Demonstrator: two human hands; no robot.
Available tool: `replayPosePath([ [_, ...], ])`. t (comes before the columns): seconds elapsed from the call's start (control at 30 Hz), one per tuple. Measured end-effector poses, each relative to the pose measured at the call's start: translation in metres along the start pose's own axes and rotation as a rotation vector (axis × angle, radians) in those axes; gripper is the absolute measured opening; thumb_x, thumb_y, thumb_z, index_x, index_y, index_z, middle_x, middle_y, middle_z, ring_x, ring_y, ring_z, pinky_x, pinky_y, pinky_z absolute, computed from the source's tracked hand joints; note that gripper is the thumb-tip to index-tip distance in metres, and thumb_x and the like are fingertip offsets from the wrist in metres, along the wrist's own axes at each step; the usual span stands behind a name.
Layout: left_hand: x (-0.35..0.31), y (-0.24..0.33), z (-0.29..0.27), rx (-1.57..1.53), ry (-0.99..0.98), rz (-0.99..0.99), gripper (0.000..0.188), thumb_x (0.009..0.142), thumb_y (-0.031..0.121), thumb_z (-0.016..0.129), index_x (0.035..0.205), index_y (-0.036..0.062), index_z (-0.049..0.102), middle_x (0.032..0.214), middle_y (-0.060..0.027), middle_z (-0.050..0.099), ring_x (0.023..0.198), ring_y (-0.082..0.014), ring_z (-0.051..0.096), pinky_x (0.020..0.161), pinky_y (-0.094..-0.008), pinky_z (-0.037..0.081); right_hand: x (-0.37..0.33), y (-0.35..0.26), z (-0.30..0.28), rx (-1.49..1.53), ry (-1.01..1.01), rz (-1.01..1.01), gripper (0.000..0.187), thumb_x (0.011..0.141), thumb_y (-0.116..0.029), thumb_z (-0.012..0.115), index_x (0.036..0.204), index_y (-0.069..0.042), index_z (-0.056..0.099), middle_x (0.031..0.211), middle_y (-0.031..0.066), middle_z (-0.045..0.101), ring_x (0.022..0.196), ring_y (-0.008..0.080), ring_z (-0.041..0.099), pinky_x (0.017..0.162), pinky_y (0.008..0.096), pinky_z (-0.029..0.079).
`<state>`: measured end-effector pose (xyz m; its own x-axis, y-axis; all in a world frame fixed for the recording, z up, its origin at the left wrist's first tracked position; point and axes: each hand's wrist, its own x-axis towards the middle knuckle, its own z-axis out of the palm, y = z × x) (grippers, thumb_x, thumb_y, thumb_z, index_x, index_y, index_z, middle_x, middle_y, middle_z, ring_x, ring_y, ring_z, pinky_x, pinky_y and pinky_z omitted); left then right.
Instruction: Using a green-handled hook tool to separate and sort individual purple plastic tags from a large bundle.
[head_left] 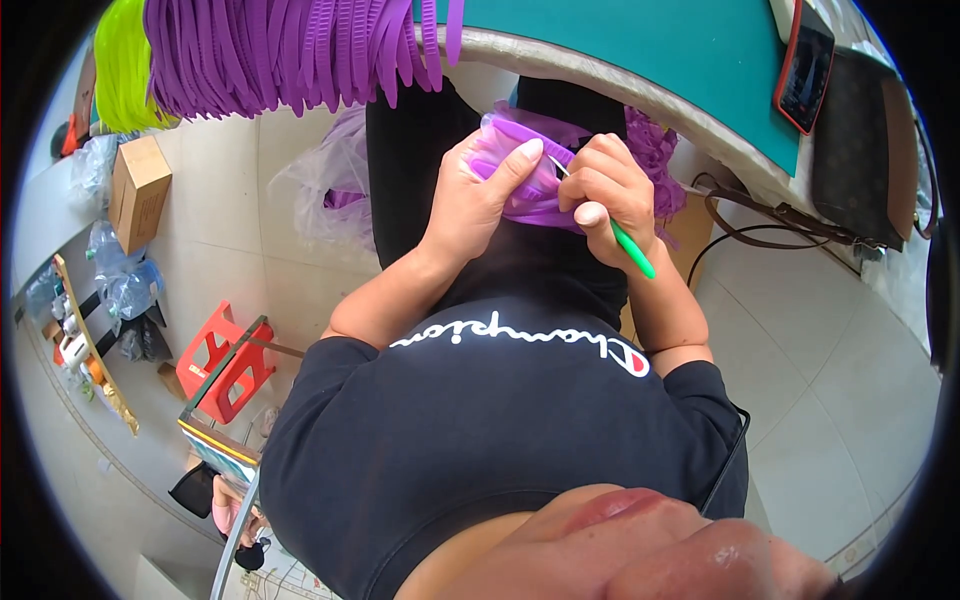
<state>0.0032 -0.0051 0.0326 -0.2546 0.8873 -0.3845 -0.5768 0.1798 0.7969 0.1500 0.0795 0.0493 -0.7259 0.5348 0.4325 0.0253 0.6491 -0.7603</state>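
Above my lap, my left hand (478, 190) is closed on a purple rubbery strap piece (521, 132), its thumb pressed on top. More purple material hangs below and behind the fingers, partly translucent. My right hand (612, 192) grips a slim trimming knife with a green handle (632, 250), which sticks out below the palm. Its thin pale tip (557, 166) meets the purple piece beside my left thumb. The fingers hide the middle of the tool. A clear plastic bag (320, 185) with purple pieces lies left of my legs, and a purple heap (655, 170) sits to the right.
Rows of purple ridged straps (290, 50) and yellow-green ones (122, 70) hang over the edge of the green-topped table (640, 40). A phone (805, 68) and a dark bag (862, 140) are at right. A cardboard box (138, 195) and red stool (232, 362) stand at left.
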Motion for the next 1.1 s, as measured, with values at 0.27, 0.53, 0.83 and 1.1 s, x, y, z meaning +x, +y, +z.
replayPosePath([
  [0.27, -0.001, 0.0, 0.0, 0.088, 0.006, 0.088, 0.012, 0.092, 0.013, 0.063, 0.094, 0.0012, 0.064, 0.08, -0.0013, 0.066, 0.07, -0.0052, 0.06, 0.063, -0.0215, 0.049, -0.001, 0.002, 0.003, -0.034, -0.006, 0.012, 0.056, 0.096, -0.05, 0.041, 0.064, -0.006, 0.054, 0.063, 0.004, 0.05, 0.063, 0.0212, 0.047, 0.06, 0.0319, 0.037],
  [0.53, -0.001, 0.002, 0.002, 0.238, 0.018, 0.164, 0.01, 0.092, 0.011, 0.063, 0.094, 0.0009, 0.063, 0.079, -0.0023, 0.066, 0.07, -0.0058, 0.06, 0.064, -0.0216, 0.049, 0.0, -0.001, 0.005, -0.223, -0.017, 0.007, 0.052, 0.098, -0.042, 0.043, 0.062, -0.006, 0.05, 0.061, 0.0043, 0.048, 0.061, 0.0212, 0.045, 0.058, 0.0333, 0.036],
  [0.83, 0.001, -0.001, -0.002, 0.061, -0.026, 0.053, 0.016, 0.092, 0.015, 0.063, 0.098, 0.0002, 0.063, 0.079, -0.0045, 0.067, 0.071, -0.0085, 0.063, 0.068, -0.0229, 0.051, -0.017, 0.009, -0.018, 0.562, 0.25, 0.315, 0.049, 0.1, -0.036, 0.042, 0.062, -0.005, 0.044, 0.057, 0.0018, 0.04, 0.056, 0.0126, 0.035, 0.053, 0.0286, 0.029],
  [1.1, 0.0, 0.007, -0.004, 0.664, -0.151, 0.36, 0.011, 0.083, 0.005, 0.071, 0.091, -0.0013, 0.066, 0.076, -0.0076, 0.069, 0.066, -0.0103, 0.063, 0.063, -0.0246, 0.05, -0.007, -0.002, -0.014, 0.755, 0.111, 0.412, 0.034, 0.078, 0.008, 0.06, 0.069, -0.012, 0.035, 0.077, 0.0095, 0.056, 0.068, 0.014, 0.044, 0.062, 0.0262, 0.036],
])
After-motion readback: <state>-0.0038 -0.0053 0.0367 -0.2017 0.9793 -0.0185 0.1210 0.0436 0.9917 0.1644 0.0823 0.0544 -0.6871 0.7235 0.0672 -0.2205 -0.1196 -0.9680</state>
